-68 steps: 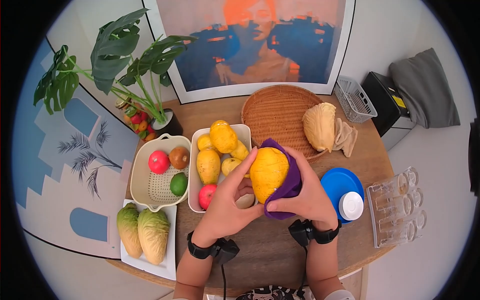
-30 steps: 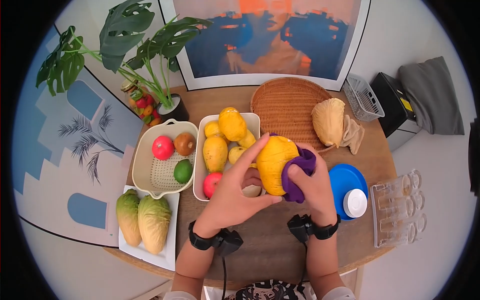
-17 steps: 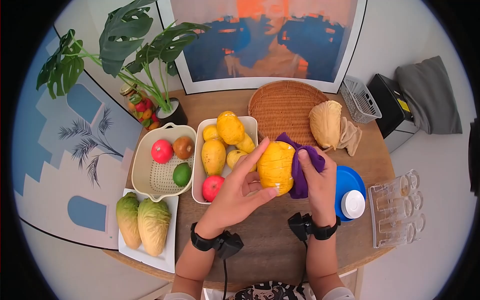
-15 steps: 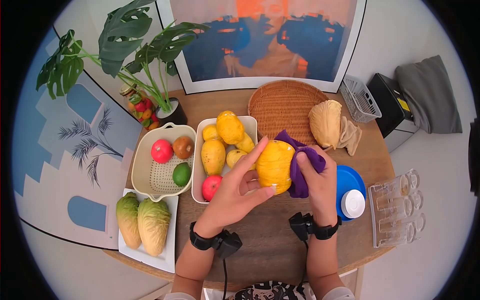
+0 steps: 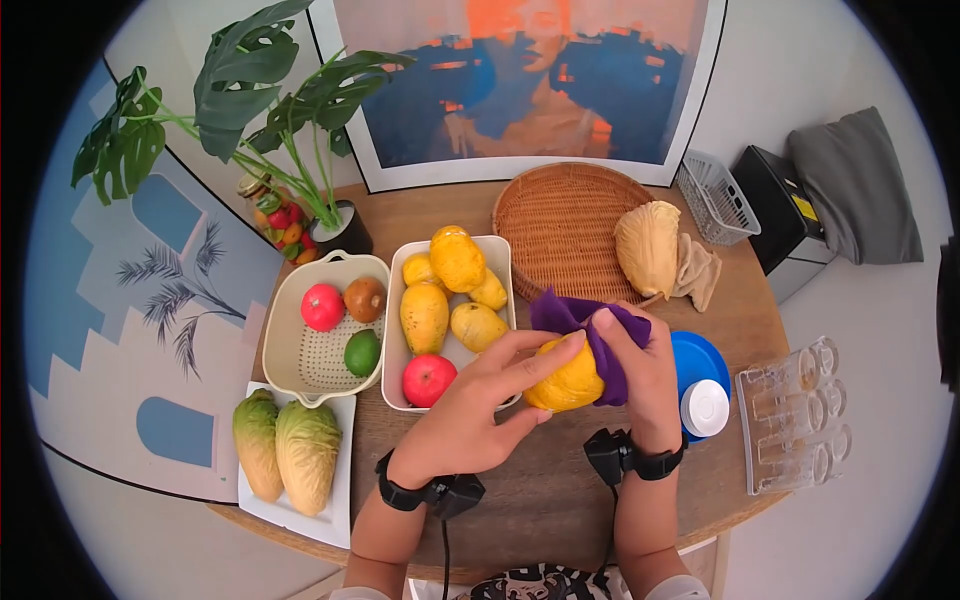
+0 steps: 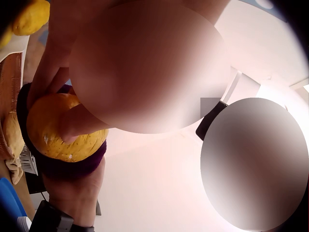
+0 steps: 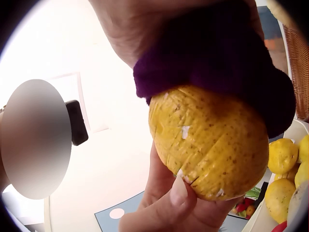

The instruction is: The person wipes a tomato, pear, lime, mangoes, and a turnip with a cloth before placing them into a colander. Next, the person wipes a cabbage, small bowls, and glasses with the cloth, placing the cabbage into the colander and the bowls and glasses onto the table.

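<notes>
Over the table's middle, my left hand (image 5: 468,422) holds a speckled yellow fruit (image 5: 568,385), shaped like a mango, between thumb and fingers. Small white chips mark the fruit's skin (image 7: 207,140) in the right wrist view. My right hand (image 5: 648,375) grips a bunched purple cloth (image 5: 565,312), thumb on top, and presses it against the fruit's right and far side. In the left wrist view, the cloth (image 6: 72,166) wraps behind the fruit (image 6: 67,133), and a left finger lies across the front. The cloth hides most of the right fingers.
Left of the hands stand a white bin (image 5: 392,370) of yellow fruit with a red one, a cream colander (image 5: 285,350), and two cabbages (image 5: 308,455) on a white plate. Behind is a wicker tray (image 5: 560,230); rightward, a blue plate (image 5: 715,360) and a rack of glasses (image 5: 795,420).
The yellow fruit has been turned and lowered slightly toward the right. My left fingers have shifted over its top. The purple cloth has moved round with my right hand to its far right side.
</notes>
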The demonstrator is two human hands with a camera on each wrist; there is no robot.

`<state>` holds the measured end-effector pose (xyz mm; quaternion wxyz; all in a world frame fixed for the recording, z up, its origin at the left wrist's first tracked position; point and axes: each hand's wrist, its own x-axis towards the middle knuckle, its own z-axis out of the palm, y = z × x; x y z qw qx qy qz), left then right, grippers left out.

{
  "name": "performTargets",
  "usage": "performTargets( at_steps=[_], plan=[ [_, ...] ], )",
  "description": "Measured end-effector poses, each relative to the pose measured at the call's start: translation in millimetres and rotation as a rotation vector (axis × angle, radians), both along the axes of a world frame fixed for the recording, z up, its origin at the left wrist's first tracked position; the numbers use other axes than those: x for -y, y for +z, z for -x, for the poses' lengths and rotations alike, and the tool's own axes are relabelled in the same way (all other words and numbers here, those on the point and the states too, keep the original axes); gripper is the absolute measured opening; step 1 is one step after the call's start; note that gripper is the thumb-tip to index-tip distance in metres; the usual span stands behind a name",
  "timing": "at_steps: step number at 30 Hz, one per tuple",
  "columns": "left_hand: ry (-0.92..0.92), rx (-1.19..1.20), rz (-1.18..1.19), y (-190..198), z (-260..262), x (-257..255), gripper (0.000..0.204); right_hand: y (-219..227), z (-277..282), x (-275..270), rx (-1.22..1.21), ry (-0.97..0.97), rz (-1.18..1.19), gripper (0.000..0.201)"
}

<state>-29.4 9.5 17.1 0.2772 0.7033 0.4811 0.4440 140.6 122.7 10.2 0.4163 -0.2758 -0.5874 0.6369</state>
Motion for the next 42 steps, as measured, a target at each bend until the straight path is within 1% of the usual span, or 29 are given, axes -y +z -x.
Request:
performTargets(
  at_steps=[4,6,7,9,10,12,13,15,16,17,19,21,23,25,26,28,29,31,32,34,35,37,38,39,40,42],
  plan=[
    [0.025,0.009,0.027,1.1,-1.7,-0.7,0.074,-1.1,1.3,0.2,-0.04,-0.031,0.023,0.022],
    [0.01,0.108,0.082,-3.7,-0.7,-2.2,0.076,-3.5,-1.5,-1.8,-0.054,0.011,0.011,0.022],
    [0.009,0.107,0.082,-5.5,-1.2,-2.9,0.076,-2.3,-1.4,-0.9,-0.054,0.009,0.011,0.022],
    [-0.007,0.428,0.164,-8.9,-1.6,-3.7,0.077,0.9,0.3,2.5,-0.029,0.044,-0.102,0.029],
    [-0.007,0.427,0.165,-10.6,-0.3,-4.5,0.077,0.4,0.1,2.4,-0.03,0.043,-0.102,0.029],
    [-0.052,0.532,0.193,-12.9,3.2,-6.5,0.078,-1.2,0.3,1.4,0.019,0.114,-0.136,0.041],
    [-0.052,0.531,0.193,-13.6,3.0,-7.2,0.078,-2.7,0.8,1.0,0.018,0.114,-0.135,0.041],
    [-0.065,0.695,0.187,-14.2,1.9,-8.8,0.078,-6.6,2.8,-0.4,0.054,0.159,-0.218,0.062],
    [-0.065,0.695,0.186,-13.4,2.2,-9.3,0.078,-8.2,3.8,-1.1,0.071,0.18,-0.26,0.073],
    [-0.046,0.729,0.154,-11.8,2.5,-9.9,0.078,-9.4,4.8,-1.6,0.071,0.18,-0.26,0.073],
    [-0.027,0.762,0.124,-10.8,3.2,-10.0,0.077,-11.3,7.5,-1.6,0.134,0.208,-0.33,0.088],
    [0.039,0.809,0.128,-10.7,4.1,-9.5,0.075,-10.2,10.0,1.7,0.164,0.175,-0.373,0.089],
    [0.033,0.793,0.125,-7.2,4.3,-9.1,0.075,-8.2,12.5,4.6,0.196,0.143,-0.416,0.09],
    [0.028,0.777,0.121,-4.7,6.3,-8.1,0.074,-6.3,14.7,6.5,0.058,0.158,-0.262,0.084],
    [0.0,0.75,0.14,-4.2,8.8,-7.2,0.074,-4.9,14.4,6.6,0.059,0.158,-0.262,0.084],
    [-0.029,0.725,0.155,-3.6,9.0,-6.0,0.074,-2.1,13.4,6.0,-0.021,0.157,-0.106,0.075],
    [-0.04,0.73,0.161,-3.2,7.9,-5.2,0.074,-2.2,12.8,5.4,-0.02,0.159,-0.108,0.075],
    [-0.049,0.736,0.168,-3.6,8.0,-4.0,0.073,-3.7,10.5,5.2,-0.042,0.125,-0.117,0.059],
    [-0.071,0.731,0.182,-4.4,9.1,-3.7,0.073,-4.0,10.6,5.5,-0.042,0.126,-0.117,0.059],
    [-0.093,0.726,0.196,-4.3,9.6,-2.4,0.073,-4.7,10.9,6.2,-0.071,0.065,-0.009,0.044],
    [-0.101,0.701,0.237,-3.0,9.0,-0.7,0.073,-4.6,11.4,6.9,-0.071,0.065,-0.009,0.044],
    [-0.109,0.677,0.277,-1.4,9.5,0.9,0.073,-3.7,12.2,8.2,-0.109,0.005,0.032,0.031],
    [-0.124,0.617,0.296,-1.0,10.3,1.4,0.073,-3.1,11.4,7.7,-0.108,0.005,0.032,0.031],
    [-0.139,0.558,0.316,-0.9,11.1,1.8,0.072,-2.5,9.9,6.7,-0.088,-0.003,0.041,0.027],
    [-0.139,0.559,0.315,-1.2,11.9,1.8,0.072,-2.1,9.1,5.9,-0.068,-0.011,0.051,0.023],
    [-0.189,0.544,0.401,-2.3,13.9,1.2,0.072,-1.9,9.1,4.8,-0.069,-0.006,0.044,0.021]
  ],
)
